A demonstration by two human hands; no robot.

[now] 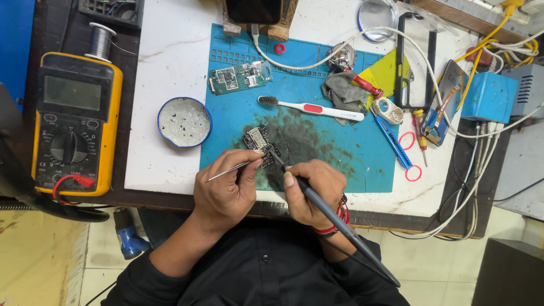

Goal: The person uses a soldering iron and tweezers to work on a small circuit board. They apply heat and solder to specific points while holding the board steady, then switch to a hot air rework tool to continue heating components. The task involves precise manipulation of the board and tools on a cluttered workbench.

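Near the counter's front edge, the left hand (226, 190) pinches thin tweezers (229, 170) and the right hand (314, 190) grips a dark soldering pen (334, 218). Both tips touch a small dark circuit board (258, 141) on the blue mat (351, 153). Farther back lie a white toothbrush (314, 108) and a green board (238, 77).

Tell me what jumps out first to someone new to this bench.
At centre, the left hand pins a small dark circuit board with tweezers while the right hand sets a soldering iron on it, over a scorched blue mat. A yellow multimeter stands far left.
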